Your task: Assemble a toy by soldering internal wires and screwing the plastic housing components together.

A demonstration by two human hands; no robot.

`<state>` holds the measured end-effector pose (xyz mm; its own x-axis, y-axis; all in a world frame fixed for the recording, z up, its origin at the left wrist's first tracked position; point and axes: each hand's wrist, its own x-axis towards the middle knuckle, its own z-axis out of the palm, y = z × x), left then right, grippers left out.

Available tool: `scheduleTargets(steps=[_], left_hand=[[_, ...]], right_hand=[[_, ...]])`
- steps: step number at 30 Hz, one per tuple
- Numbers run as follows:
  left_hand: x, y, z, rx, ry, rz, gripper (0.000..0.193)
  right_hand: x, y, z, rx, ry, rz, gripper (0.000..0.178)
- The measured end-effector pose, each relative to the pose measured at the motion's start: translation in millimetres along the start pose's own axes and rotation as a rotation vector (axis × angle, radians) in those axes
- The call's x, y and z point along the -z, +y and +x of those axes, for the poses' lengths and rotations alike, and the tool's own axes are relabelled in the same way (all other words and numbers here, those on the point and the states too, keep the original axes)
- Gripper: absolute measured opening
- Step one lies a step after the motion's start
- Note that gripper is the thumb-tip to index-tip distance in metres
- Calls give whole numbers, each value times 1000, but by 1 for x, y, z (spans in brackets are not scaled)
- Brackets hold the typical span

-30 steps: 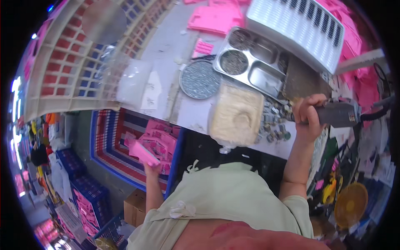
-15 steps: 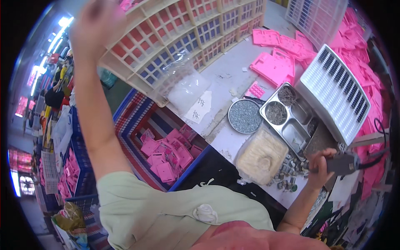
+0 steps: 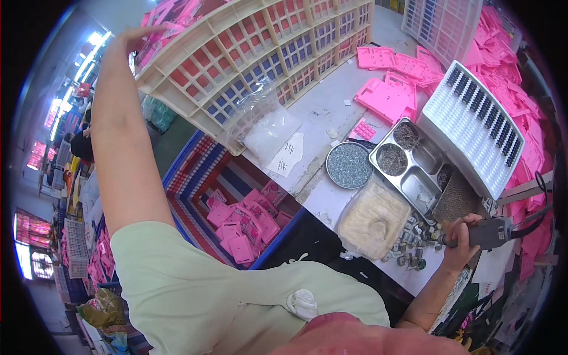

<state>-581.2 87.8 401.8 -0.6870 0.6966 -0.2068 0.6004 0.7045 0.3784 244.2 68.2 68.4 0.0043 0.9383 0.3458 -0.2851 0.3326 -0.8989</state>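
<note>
At the far upper left, my left hand [image 3: 141, 36] reaches over the edge of a cream plastic crate [image 3: 177, 59], beside pink plastic parts [image 3: 180, 15] heaped in it. Its visible fingers are stretched out and apart, touching or just over the parts; the fingertips are hard to make out. On the right, my right hand [image 3: 460, 241] is wrapped round a dark corded electric screwdriver [image 3: 490, 233], its tip pointing left above small metal pieces [image 3: 408, 245]. Close by lie a bagged tan block [image 3: 373, 219] with a hollow and a metal tray [image 3: 423, 186] with compartments holding screws.
A round dish of small metal parts [image 3: 349, 165] stands left of the tray. A white rack with black pieces [image 3: 473, 127] leans behind it. Pink panels [image 3: 387, 97] pile up at the right. A blue-rimmed bin [image 3: 195, 142] holds pink parts. A clear bag [image 3: 269, 127] rests by the crate.
My left hand has moved slightly down and now stretches toward the pink parts in the crate; it was blurred before. My right hand keeps its hold on the screwdriver, almost unmoved.
</note>
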Motion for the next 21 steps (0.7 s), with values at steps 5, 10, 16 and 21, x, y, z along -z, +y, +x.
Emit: scheduleTargets(steps=[5,10,16,21], left_hand=[[0,-11,-6,-114,89,-106,83],[63,9,-55,-345,174,102,57],[-39,97,-219,-1006,1114,249,42],[-213,115,-259,-1454,1108,57,22]], right_hand=[[4,1,-4,16,15,-4,21],[13,5,-5,3,42,-8,23],[-8,-22,-3,270,173,-365,55],[-42,-19,-39,553,110,-247,66]])
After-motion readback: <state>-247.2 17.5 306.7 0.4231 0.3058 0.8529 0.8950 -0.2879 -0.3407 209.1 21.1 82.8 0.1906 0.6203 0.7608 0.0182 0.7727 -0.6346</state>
